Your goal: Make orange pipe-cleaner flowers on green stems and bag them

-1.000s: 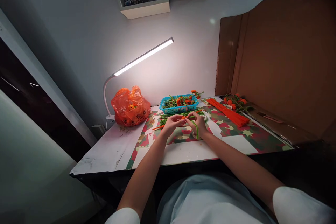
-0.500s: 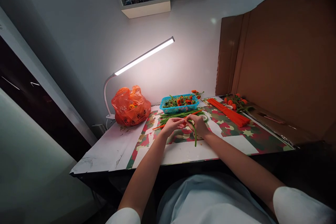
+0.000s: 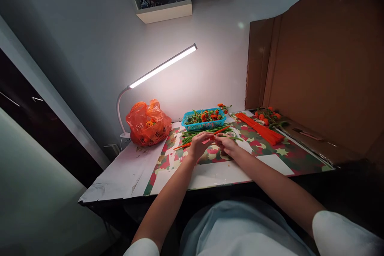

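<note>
My left hand (image 3: 200,144) pinches a small orange flower head (image 3: 212,137) at its fingertips. Close beside it, the fingers of my right hand (image 3: 226,144) are closed on the green stem (image 3: 238,139), whose free end points right. The fingers partly hide where head and stem meet. Just behind my hands lies a bunch of green pipe cleaners (image 3: 192,135). Loose orange pipe cleaners (image 3: 222,130) cross over it. A roll of tape (image 3: 231,134) is partly covered by my right hand.
A blue basket (image 3: 204,127) of orange flowers stands at the back. An orange plastic bag (image 3: 148,124) sits left, by the clamp lamp (image 3: 163,66). To the right lie a bundle of orange pipe cleaners (image 3: 261,129), finished-looking orange flowers (image 3: 267,117) and a cardboard sheet (image 3: 318,72).
The green stem has swung from hanging down toward me to pointing right. My left hand has turned more upright, and the view has shifted slightly.
</note>
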`<state>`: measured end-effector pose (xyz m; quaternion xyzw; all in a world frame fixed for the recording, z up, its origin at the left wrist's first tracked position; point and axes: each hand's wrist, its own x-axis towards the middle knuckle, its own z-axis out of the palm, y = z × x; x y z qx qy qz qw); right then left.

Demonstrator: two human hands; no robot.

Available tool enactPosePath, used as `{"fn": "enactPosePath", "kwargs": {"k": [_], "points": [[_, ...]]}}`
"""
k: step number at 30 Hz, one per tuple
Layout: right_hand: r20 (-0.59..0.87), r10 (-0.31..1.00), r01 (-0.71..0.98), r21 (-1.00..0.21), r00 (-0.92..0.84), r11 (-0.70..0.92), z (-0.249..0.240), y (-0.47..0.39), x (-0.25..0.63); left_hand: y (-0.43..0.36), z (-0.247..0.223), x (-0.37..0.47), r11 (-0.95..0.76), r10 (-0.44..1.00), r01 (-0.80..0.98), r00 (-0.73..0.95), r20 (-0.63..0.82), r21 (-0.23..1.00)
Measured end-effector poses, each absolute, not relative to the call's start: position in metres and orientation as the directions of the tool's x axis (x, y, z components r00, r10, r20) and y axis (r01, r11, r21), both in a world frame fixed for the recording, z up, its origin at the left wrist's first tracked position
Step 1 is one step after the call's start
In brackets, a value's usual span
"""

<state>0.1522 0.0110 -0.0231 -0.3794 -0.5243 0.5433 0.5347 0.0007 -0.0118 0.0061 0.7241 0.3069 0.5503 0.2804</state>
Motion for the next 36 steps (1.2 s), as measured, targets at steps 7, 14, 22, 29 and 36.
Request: {"fn": "enactPosePath", "kwargs": {"k": [7,14,22,29,36], "points": [[-0.033,0.939,-0.254,-0.959,-0.342,-0.126,-0.026,0.021,0.162,-0.015,0.011,0.004,-0.637,0.765,0.148,0.240,0.598,0.756],[-0.026,0.899,-0.261,-0.953,-0.437,-0.154,-0.018,0.017,0.168,-0.014,0.010,0.003,-0.406,0.890,0.049,0.251,0.382,0.913],[0.087,0.962,-0.253,-0.967,-0.258,0.020,-0.013,0.006,0.161,-0.010,0.010,0.000,-0.325,0.942,-0.054,0.067,0.328,0.944],[0.293,0.956,-0.213,-0.933,0.012,0.289,-0.008,-0.006,0.146,-0.006,0.004,-0.002,-0.288,0.951,-0.025,0.108,0.289,0.957],[0.322,0.947,-0.166,-0.933,0.010,0.319,-0.010,-0.006,0.147,0.000,-0.001,-0.004,-0.284,0.942,0.013,0.190,0.276,0.959]]}}
